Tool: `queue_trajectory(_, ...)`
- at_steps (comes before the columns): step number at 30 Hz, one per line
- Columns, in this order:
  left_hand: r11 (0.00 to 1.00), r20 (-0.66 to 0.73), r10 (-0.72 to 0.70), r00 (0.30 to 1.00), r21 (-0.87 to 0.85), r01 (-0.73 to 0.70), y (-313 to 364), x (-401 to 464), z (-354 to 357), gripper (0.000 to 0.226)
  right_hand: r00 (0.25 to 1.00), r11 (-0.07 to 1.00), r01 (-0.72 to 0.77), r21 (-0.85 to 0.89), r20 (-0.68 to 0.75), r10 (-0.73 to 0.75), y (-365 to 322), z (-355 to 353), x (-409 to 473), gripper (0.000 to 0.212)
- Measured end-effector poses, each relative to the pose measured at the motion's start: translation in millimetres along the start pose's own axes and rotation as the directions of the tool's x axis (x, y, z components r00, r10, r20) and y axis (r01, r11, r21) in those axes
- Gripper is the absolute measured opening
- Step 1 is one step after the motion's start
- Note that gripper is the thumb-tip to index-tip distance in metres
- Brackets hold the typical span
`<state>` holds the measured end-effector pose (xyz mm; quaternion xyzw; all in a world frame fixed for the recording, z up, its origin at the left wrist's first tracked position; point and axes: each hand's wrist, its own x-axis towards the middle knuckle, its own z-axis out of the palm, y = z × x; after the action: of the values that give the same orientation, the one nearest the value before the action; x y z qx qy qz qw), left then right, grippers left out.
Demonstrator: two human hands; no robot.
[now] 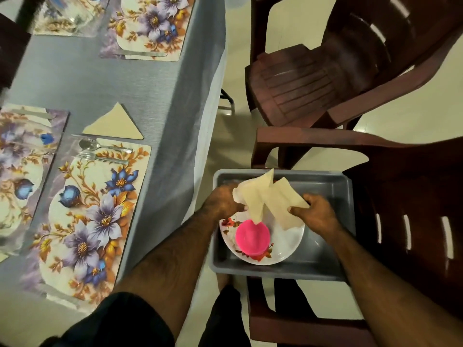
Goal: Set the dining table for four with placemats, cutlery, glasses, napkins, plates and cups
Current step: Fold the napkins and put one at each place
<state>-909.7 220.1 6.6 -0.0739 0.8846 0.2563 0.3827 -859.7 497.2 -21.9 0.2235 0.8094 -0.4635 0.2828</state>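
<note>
Over a grey tub on a chair, both my hands hold cream napkins. My left hand grips the left piece and my right hand pinches the right piece. Below them in the tub lie a white floral plate and a pink cup. On the table at left, a floral placemat carries a spoon and a fork. A folded triangular napkin lies beside it.
The table wears a grey cloth; further floral placemats lie at the far side and left edge, with cutlery and a glass. Two dark red plastic chairs stand right of the table, the nearer one bearing the tub.
</note>
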Motion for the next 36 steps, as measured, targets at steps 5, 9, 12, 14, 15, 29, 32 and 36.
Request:
queue_trajectory(5,0.998,-0.077,0.001,0.997,-0.056,-0.006,-20.8,-48.6,-4.7,0.093,0.982,0.951,-0.060,0.303,0.187,0.003,-47.1,-1.4,-47.0,0.032)
queue_trajectory(9,0.838,-0.146,-0.023,0.989,-0.542,-0.060,-19.1,-151.3,-43.8,0.067,0.888,0.795,-0.201,0.573,0.449,-0.099,-110.3,12.7,-102.1,0.038)
queue_trajectory(12,0.428,-0.059,-0.112,0.992,-0.904,-0.006,-31.3,-222.9,-65.5,0.062,0.774,0.738,-0.307,0.601,0.609,-0.174,-160.1,37.0,-143.3,0.046)
queue_trajectory(14,0.261,-0.017,-0.121,0.992,-0.965,0.016,-54.0,-268.7,-73.2,0.060,0.696,0.758,-0.320,0.568,0.684,-0.219,-193.4,59.3,-178.4,0.044)
queue_trajectory(15,0.192,-0.001,-0.129,0.992,-0.981,0.024,-65.1,-285.8,-73.4,0.062,0.666,0.770,-0.318,0.553,0.709,-0.234,-204.7,69.4,-192.7,0.042)
queue_trajectory(29,0.041,-0.390,-0.520,0.760,-0.900,-0.434,-351.1,-587.9,-6.3,0.020,0.539,0.963,0.203,0.176,0.801,-0.260,-243.5,349.3,-440.2,0.025)
queue_trajectory(32,0.184,-0.421,-0.663,0.619,-0.893,-0.410,-402.2,-660.3,12.5,0.017,0.462,0.926,0.367,0.085,0.847,-0.261,-246.1,402.9,-498.2,0.028)
queue_trajectory(36,0.295,-0.474,-0.778,0.413,-0.855,-0.426,-454.1,-733.2,23.3,0.008,0.267,0.735,0.665,0.132,0.877,-0.399,-266.7,477.1,-558.3,0.021)
